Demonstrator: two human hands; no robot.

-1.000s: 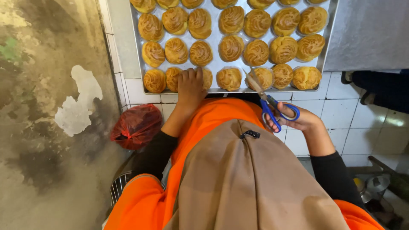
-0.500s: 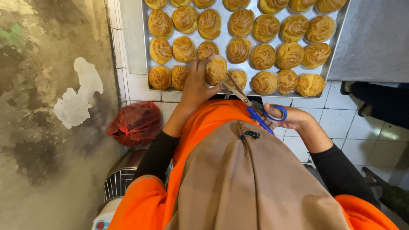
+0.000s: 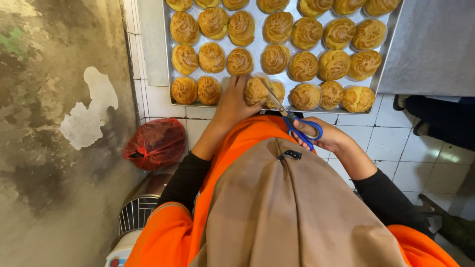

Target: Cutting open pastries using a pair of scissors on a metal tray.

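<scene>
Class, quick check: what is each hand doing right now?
Left hand: closed around a golden pastry, lifted just over the tray.
Right hand: gripping blue-handled scissors, blades at that pastry.

Lighting even and soft, brightest at twelve o'clock on my shiny rectangular metal baking tray (image 3: 163, 59); focus sharp, mild edge distortion.

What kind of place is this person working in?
Probably a small home or backyard bakery: a metal tray of golden pastries sits on a white-tiled floor, beside a stained wall and a red plastic bag.
</scene>
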